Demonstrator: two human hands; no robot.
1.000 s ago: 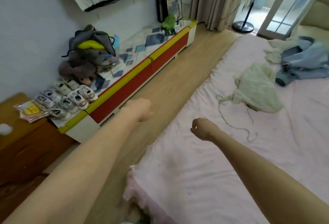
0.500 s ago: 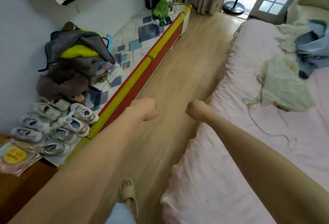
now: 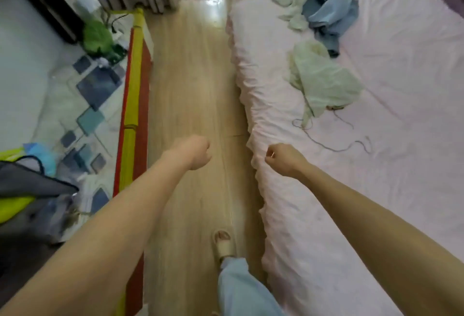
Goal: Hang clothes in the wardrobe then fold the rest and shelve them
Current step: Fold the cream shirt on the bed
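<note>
Both hands are held out in front, curled into loose fists with nothing in them: the left hand hangs over the wooden floor, the right hand over the near edge of the bed, and the two are set apart with the strip of floor between them. A foot in a pale slipper stands on the floor below them. The clothes lie ahead and to the right on the pink sheet. Nearest is a pale green garment, crumpled, its long axis running from the far left toward the near right, with a loose drawstring trailing toward the hands. Farther on, near the wall, sits a blue garment tangled with a white one. The right hand is plainly nearer to all of these, so a reach forward and rightward would likely fall to it. The wardrobe is not in view. No readable writing shows anywhere.
</note>
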